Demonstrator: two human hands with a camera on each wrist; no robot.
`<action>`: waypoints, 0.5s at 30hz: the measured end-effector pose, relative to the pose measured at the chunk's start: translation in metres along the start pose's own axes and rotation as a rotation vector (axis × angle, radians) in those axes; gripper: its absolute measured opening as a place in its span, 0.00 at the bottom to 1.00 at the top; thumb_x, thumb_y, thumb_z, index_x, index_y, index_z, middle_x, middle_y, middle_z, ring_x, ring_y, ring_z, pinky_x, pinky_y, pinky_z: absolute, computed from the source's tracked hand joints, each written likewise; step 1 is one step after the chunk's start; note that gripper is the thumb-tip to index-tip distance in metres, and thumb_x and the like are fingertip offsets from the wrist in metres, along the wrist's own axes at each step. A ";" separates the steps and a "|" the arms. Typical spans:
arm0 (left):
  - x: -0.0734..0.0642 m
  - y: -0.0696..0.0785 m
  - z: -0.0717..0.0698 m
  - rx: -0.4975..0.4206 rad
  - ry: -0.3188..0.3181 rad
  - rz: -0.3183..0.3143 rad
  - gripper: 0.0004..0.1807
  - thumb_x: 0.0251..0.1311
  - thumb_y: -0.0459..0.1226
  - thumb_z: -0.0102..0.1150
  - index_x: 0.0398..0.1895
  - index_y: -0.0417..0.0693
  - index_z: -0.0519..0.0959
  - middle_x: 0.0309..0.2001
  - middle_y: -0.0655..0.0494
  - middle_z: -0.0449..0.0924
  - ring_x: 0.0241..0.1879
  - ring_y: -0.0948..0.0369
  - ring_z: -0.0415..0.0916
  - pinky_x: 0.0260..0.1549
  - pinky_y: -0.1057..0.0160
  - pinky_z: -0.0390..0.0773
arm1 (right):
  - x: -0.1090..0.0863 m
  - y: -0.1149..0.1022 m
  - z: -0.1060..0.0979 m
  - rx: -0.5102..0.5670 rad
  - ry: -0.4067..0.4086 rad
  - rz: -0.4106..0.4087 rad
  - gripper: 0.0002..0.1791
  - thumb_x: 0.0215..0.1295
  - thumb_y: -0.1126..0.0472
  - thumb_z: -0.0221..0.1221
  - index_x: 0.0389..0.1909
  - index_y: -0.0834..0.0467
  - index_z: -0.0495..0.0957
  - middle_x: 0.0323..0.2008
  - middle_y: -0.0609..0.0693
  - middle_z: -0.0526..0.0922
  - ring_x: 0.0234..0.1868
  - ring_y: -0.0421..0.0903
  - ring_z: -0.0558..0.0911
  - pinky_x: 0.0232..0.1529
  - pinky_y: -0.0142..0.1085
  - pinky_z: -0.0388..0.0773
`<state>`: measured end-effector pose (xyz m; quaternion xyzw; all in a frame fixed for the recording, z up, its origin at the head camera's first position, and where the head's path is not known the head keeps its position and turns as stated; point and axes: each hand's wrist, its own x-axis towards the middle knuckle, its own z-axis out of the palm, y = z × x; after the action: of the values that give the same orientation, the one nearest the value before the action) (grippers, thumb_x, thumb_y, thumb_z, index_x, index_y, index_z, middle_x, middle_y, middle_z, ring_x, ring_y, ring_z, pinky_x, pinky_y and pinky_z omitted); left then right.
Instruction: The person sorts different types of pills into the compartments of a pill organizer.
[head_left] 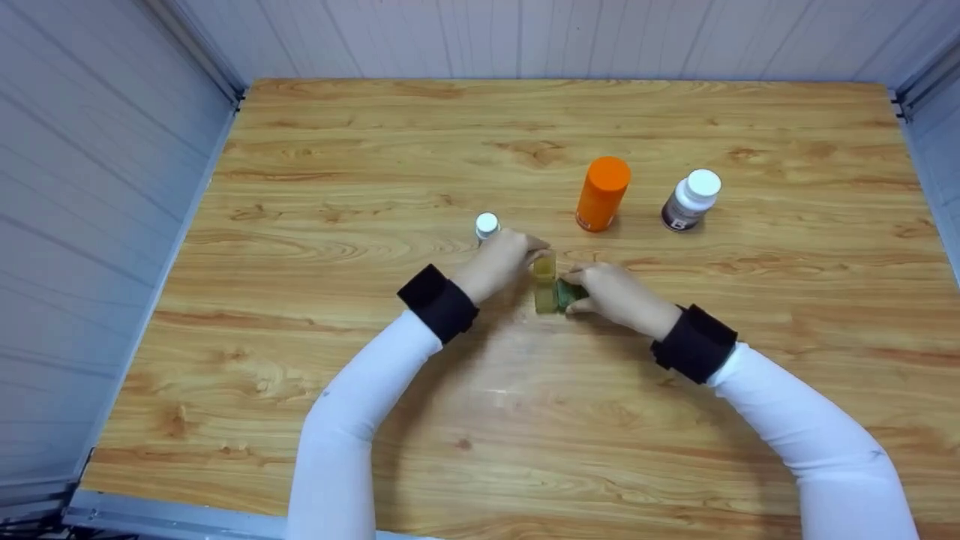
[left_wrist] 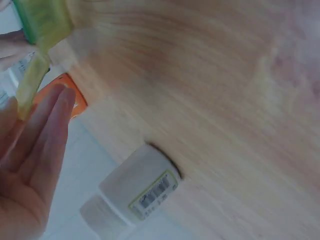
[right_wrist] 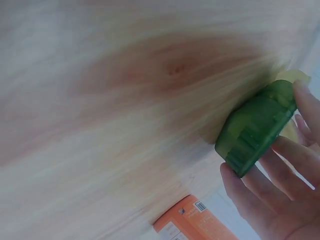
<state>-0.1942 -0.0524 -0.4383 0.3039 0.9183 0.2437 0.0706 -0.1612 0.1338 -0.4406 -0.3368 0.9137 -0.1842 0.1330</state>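
A small translucent pill box with a yellow part (head_left: pixel 546 298) and a green part (head_left: pixel 567 295) is on the wooden table between the hands. My right hand (head_left: pixel 619 296) grips the green part (right_wrist: pixel 260 120), fingertips along one side and thumb near the other end. With fingers and thumb, my left hand (head_left: pixel 496 261) pinches the yellow lid (left_wrist: pixel 33 84), which stands raised from the box. The contents of the box cannot be made out. Beside the left hand stands a small white bottle (head_left: pixel 487 223), partly hidden by that hand in the head view.
Behind the right hand stands an orange bottle (head_left: pixel 602 195) with an orange cap. Farther right is a white-capped bottle (head_left: pixel 690 199) with a dark label. White panel walls (head_left: pixel 480 37) border the table (head_left: pixel 337 187) at the back and sides.
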 end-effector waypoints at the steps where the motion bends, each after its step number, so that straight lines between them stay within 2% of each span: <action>1: 0.002 0.000 0.002 0.043 0.013 -0.025 0.12 0.62 0.38 0.48 0.38 0.45 0.81 0.32 0.52 0.82 0.30 0.61 0.78 0.31 0.67 0.76 | 0.000 0.000 0.001 0.001 0.004 -0.001 0.27 0.48 0.57 0.64 0.48 0.68 0.73 0.48 0.64 0.75 0.46 0.57 0.75 0.47 0.46 0.72; 5: 0.006 0.002 0.008 0.241 -0.002 -0.113 0.11 0.61 0.32 0.48 0.39 0.49 0.81 0.31 0.53 0.82 0.29 0.59 0.78 0.27 0.63 0.77 | 0.001 0.000 0.002 0.013 0.018 -0.004 0.28 0.48 0.57 0.65 0.49 0.67 0.73 0.51 0.63 0.72 0.46 0.57 0.75 0.47 0.46 0.72; 9: 0.004 0.002 0.015 0.369 -0.057 -0.148 0.14 0.58 0.27 0.45 0.42 0.47 0.78 0.30 0.49 0.81 0.28 0.55 0.79 0.24 0.60 0.78 | 0.000 0.000 0.003 0.029 0.028 -0.003 0.29 0.47 0.58 0.65 0.50 0.67 0.72 0.54 0.63 0.70 0.47 0.58 0.74 0.49 0.47 0.70; 12: -0.001 0.004 0.018 0.345 -0.055 -0.153 0.16 0.63 0.31 0.41 0.52 0.42 0.71 0.28 0.46 0.80 0.26 0.54 0.78 0.22 0.59 0.78 | 0.000 0.000 0.003 0.035 0.034 0.006 0.29 0.47 0.58 0.65 0.50 0.67 0.72 0.52 0.63 0.71 0.47 0.58 0.74 0.50 0.47 0.70; 15: -0.011 0.005 0.017 0.223 0.010 -0.138 0.21 0.65 0.35 0.38 0.60 0.35 0.61 0.26 0.45 0.79 0.23 0.55 0.77 0.21 0.61 0.77 | -0.001 0.001 0.002 0.029 0.035 0.014 0.29 0.46 0.58 0.65 0.49 0.67 0.73 0.49 0.64 0.74 0.47 0.57 0.75 0.49 0.46 0.70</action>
<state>-0.1776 -0.0485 -0.4507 0.2446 0.9588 0.1360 0.0484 -0.1601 0.1348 -0.4431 -0.3252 0.9154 -0.2027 0.1231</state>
